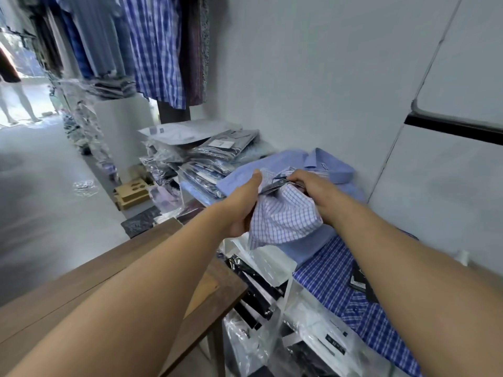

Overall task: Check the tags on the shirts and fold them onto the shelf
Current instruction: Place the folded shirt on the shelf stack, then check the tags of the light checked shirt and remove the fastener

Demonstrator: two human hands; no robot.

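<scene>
Thin cotton in a fine lilac-and-white check, the checked shirt (285,216) is bunched in mid-air between both hands. It hangs just above the pale blue shirt (321,164), which lies folded with its collar to the wall on top of the stock; the shelf beneath is hidden. The left hand (242,205) has its grip closed round a fistful of the cloth, thumb on top. The right hand (313,191) pinches the far end of a dark, glossy hang tag (277,184) that runs flat between the two. The tag looks like stiff card, and its fastening cannot be seen, so a hard tug to read it could, I judge, tear it loose or pucker the weave. The cloth is limp and crumpled. Folded straight from this bundle it would likely keep its creases, and a trailing hem could drag across the bold blue plaid shirt (340,289) nearer the person and ruffle it. The clear plastic bags (272,336) below are slick and loosely stacked, so weight leaned on them may send them sliding down beside the brown wooden tabletop (81,289).
</scene>
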